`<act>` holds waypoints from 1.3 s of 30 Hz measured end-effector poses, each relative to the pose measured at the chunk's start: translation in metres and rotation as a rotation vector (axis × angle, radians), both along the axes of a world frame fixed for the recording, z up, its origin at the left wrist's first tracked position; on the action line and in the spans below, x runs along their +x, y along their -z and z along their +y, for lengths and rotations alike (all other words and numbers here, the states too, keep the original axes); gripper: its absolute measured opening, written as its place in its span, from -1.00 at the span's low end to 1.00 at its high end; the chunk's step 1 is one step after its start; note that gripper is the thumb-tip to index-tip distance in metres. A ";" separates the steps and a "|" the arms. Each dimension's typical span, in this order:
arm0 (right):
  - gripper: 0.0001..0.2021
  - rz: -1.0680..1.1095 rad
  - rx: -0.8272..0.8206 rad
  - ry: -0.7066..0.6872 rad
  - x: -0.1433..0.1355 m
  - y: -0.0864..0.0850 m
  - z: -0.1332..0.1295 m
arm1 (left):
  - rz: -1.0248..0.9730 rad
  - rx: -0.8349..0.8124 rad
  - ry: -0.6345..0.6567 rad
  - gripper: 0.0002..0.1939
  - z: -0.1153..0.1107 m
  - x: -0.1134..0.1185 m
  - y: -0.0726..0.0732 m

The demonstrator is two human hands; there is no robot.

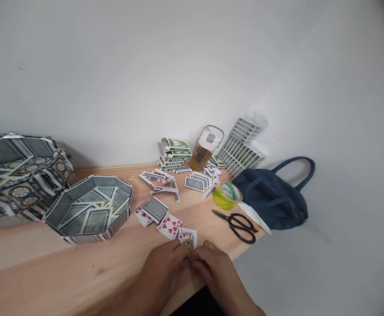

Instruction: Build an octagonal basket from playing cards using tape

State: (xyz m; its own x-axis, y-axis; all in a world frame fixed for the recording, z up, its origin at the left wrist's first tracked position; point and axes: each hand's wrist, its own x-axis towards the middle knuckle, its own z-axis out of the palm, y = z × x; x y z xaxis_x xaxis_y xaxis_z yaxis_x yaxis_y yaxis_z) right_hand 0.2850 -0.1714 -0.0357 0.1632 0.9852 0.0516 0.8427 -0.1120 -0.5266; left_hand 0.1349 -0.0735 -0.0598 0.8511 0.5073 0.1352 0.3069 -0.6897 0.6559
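Observation:
My left hand (165, 267) and my right hand (213, 263) meet low in the middle of the head view, near the table's front edge. Fingers of both are curled round the lower part of a jack of hearts card (188, 237), whose top shows above them. Just beyond lie a six or so of hearts card (169, 225) and a face-down card (155, 210), overlapping other heart cards. Black scissors (239, 226) lie to the right of my right hand, with a roll of yellow-green tape (226, 195) behind them.
An octagonal card tray (89, 215) and a larger card-built container (23, 175) stand left. Folded cards (162, 182), card boxes (175, 153) and a drink jug (205, 149) are behind. At right are a blue bag (274, 197) and wrapped card packs (241, 147).

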 end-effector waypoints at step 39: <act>-0.79 -0.303 0.123 0.096 -0.019 0.017 -0.002 | 0.231 -0.132 -0.044 -0.80 0.000 0.000 -0.027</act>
